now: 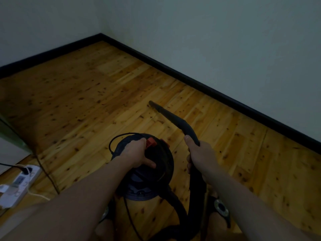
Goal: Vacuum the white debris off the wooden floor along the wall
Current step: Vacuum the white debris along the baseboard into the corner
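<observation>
A black canister vacuum (161,164) with an orange body and a red switch (151,143) stands on the wooden floor (86,94) in front of me. My left hand (137,153) grips the handle on top of it, fingers curled round. My right hand (199,153) holds the black nozzle wand (171,118), which slants forward and left. Its tip (150,102) is close to the floor, some way out from the black skirting board (208,87). No white debris shows on the dim floor. The hose (180,211) loops down by my feet.
A white power strip (22,180) with plugs and a white cable lies at the left edge. The vacuum's dark cord (46,173) runs across the floor beside it. A pale green piece of furniture (10,136) stands at the left. Two white walls meet at the far corner (100,34).
</observation>
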Tool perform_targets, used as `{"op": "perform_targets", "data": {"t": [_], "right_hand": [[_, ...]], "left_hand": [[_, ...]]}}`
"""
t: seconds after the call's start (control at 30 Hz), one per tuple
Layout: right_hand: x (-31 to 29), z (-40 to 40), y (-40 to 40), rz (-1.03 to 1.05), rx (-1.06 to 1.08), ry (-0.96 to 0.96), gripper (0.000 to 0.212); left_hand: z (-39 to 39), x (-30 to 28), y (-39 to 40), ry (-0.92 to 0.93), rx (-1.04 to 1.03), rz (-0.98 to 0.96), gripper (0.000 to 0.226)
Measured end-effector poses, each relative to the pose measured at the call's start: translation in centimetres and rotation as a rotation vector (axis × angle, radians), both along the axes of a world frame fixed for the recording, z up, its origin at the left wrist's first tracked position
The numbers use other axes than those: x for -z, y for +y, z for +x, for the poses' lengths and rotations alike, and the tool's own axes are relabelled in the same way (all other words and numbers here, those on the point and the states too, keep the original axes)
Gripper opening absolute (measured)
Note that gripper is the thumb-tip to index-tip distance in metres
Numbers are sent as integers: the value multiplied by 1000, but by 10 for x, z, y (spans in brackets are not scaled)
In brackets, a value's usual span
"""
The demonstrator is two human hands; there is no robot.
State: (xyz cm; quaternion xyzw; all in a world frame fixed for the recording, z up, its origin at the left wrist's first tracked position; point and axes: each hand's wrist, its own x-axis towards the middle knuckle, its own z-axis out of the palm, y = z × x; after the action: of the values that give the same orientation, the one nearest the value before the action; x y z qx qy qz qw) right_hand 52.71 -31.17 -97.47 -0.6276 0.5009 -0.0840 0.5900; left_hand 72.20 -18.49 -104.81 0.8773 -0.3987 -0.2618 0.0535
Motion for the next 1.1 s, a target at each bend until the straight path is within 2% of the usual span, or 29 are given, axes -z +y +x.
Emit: {"op": "perform_targets", "data": {"t": [0.1, 0.17, 0.23, 0.37, 0.53, 0.67, 0.8, 0.87, 0.93, 1.0, 1.1], "right_hand": [[-2, 3, 5, 11, -29, -33, 38], [-3, 6, 9, 30, -52, -57, 37], [-3, 11, 13, 62, -64, -75, 34], [-2, 20, 23, 71, -129, -88, 33], [-4, 31, 36, 56, -203, -135, 17], [-1, 40, 47, -13, -313, -109, 14], [3, 47, 62, -93, -461, -22, 26], [3, 48, 69, -111, -529, -13, 39], [1, 46, 71, -133, -560, -3, 47], [-1, 45, 71, -144, -584, -5, 44], [-2, 45, 71, -163, -629, 7, 38]], "left_hand": [[-3, -8, -1, 36, -13, 1, 74], [-8, -16, -3, 105, -90, -41, 66], [-12, -25, -4, 205, -189, -80, 68], [-14, -34, -4, 380, -278, -105, 87], [-11, -43, 0, 608, -381, -160, 104], [-3, -46, 4, 827, -451, -227, 130], [-7, -59, 4, 885, -527, -278, 101], [-8, -61, 5, 899, -529, -340, 77], [-6, -63, 6, 915, -527, -334, 77], [-3, -61, 8, 953, -518, -301, 81], [0, -60, 9, 990, -522, -301, 66]]}}
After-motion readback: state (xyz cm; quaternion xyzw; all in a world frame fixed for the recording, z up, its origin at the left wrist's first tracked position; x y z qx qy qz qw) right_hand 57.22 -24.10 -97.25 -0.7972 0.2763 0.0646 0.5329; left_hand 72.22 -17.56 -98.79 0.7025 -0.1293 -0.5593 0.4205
